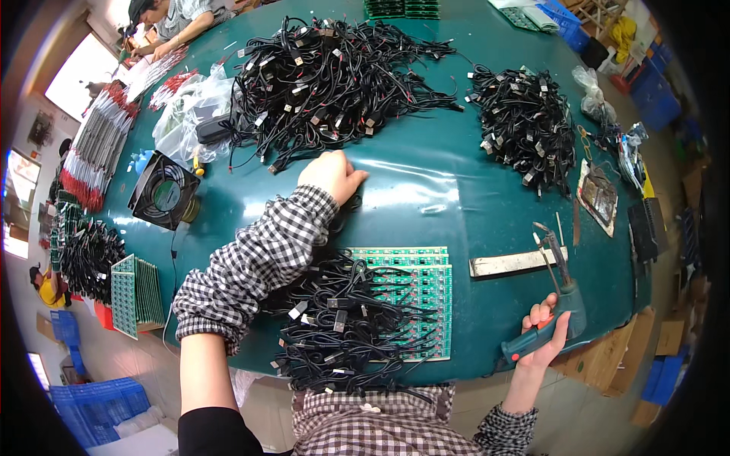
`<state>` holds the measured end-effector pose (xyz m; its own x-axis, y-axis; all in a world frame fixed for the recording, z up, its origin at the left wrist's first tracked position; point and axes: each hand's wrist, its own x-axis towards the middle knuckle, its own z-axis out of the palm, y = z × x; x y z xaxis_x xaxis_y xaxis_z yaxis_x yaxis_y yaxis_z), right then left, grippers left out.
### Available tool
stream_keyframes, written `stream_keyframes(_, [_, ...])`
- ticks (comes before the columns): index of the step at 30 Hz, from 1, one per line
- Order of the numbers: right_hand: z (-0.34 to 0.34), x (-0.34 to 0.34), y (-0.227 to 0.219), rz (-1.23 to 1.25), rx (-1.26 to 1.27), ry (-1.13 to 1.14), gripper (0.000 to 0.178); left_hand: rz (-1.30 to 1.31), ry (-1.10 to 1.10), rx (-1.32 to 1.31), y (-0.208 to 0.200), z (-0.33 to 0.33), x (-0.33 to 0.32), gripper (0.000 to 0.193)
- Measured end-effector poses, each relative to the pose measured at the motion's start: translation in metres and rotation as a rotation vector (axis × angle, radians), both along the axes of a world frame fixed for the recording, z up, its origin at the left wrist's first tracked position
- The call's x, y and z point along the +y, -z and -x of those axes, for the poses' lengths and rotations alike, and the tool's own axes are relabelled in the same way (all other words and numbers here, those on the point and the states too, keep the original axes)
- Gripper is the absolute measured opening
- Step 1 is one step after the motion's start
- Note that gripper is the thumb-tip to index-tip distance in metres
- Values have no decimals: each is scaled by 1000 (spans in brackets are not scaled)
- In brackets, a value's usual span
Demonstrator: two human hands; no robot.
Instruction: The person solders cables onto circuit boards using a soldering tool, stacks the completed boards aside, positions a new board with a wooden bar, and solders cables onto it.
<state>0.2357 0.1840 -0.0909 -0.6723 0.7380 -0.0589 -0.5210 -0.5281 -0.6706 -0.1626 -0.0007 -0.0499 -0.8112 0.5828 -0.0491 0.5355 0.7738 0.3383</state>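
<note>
Two in view: right hand (541, 354) wrapped around a soldering gun (572, 310), 4 o'clock; left hand (328, 177) curled, 11 o'clock, near big cable pile (334, 87) at 12, can't tell if holding anything. Black cables (342, 327) lie across green circuit boards (436, 285), 6 o'clock.
</note>
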Motion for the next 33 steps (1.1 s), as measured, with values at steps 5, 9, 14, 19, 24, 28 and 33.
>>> stream_keyframes(5, [-2, -2, -2, -21, -16, 3, 39, -342, 105, -157, 2, -22, -13, 20])
stream_keyframes(9, [-1, -5, -12, -30, -184, 40, 39, -693, 191, -291, -51, -56, -30, 17])
stream_keyframes(14, [30, -43, -71, -322, -350, -25, 38, -647, 507, -197, -105, -145, -38, 14])
stream_keyframes(19, [80, -66, -101, -262, -122, -217, 46, -631, 549, -466, -103, -192, -32, 17])
stream_keyframes(24, [69, -66, -93, -260, -141, -194, 44, -643, 517, -589, -88, -205, -27, 16])
stream_keyframes(28, [64, -63, -91, -311, -150, -178, 45, -659, 497, -829, -82, -210, -21, 10])
stream_keyframes(33, [57, -66, -91, -341, -182, -149, 45, -736, 322, -829, -78, -220, -15, 12])
